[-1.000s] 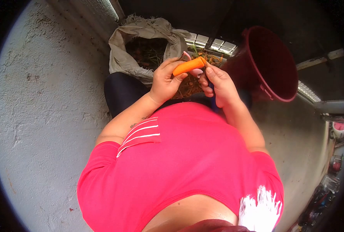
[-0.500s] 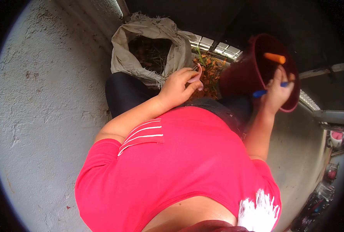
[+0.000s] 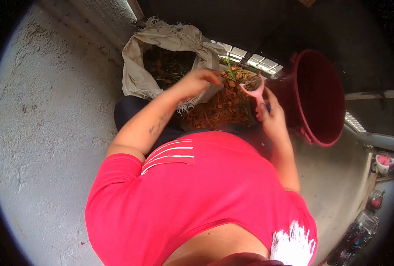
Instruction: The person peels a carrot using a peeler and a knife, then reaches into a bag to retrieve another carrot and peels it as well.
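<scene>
My right hand [image 3: 274, 117] is wrapped round the handle of a pink Y-shaped tool [image 3: 258, 92], which looks like a peeler, with its forked head up. Brownish bits show within the fork. A small piece of something blue [image 3: 268, 107] shows at the same hand; most of it is hidden. My left hand [image 3: 197, 83] is smeared by motion beside the opening of a whitish woven sack [image 3: 137, 80]; I cannot make out anything in its fingers. Below and between both hands lies a heap of orange-brown scraps [image 3: 225, 106] with some green blades.
A large dark red bucket [image 3: 298, 88] stands tilted to the right, its mouth towards me. Dark plant matter [image 3: 166, 66] lies inside the sack. A rough grey wall [image 3: 50, 133] runs along the left. Assorted items [image 3: 361, 226] lie at the far lower right.
My right hand has moved left, away from the bucket, and now holds the pink tool that was at my left hand. My left hand has shifted left. The orange stick over the bucket is out of sight.
</scene>
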Demonstrator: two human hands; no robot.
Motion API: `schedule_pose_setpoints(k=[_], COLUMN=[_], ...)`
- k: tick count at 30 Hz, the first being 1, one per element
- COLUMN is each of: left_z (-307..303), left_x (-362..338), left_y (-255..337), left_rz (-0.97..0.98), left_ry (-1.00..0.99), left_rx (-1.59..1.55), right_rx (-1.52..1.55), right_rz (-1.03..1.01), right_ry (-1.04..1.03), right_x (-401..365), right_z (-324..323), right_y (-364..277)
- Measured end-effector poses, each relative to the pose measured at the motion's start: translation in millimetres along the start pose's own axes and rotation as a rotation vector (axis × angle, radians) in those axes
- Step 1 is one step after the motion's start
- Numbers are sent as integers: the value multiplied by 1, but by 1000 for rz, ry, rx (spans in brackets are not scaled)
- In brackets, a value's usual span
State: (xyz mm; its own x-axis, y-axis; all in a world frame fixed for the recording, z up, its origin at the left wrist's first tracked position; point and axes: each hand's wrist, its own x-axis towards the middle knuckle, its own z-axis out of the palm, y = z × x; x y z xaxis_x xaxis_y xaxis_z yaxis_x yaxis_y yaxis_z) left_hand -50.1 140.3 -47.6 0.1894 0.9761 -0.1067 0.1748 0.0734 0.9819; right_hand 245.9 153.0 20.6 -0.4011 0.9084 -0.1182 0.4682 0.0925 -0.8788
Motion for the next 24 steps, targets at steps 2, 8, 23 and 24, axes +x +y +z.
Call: schedule_pose_setpoints(k=[2, 8, 23, 24], left_z=[-45, -145, -95, -97], left_x=[33, 37, 48, 49], left_y=[-35, -237, -248, -237], left_rz=[-281, -761, -1029, -1004], left_ry=[89, 37, 32, -12], left_rx=[774, 1407, 1099, 1076], right_rx=[29, -38, -84, -91], right_rz=[31, 20, 72, 67], right_ry=[39, 79, 25, 16], right_x=[8, 26, 42, 39], right_z=[-7, -19, -17, -18], right_y=[7, 11, 16, 14])
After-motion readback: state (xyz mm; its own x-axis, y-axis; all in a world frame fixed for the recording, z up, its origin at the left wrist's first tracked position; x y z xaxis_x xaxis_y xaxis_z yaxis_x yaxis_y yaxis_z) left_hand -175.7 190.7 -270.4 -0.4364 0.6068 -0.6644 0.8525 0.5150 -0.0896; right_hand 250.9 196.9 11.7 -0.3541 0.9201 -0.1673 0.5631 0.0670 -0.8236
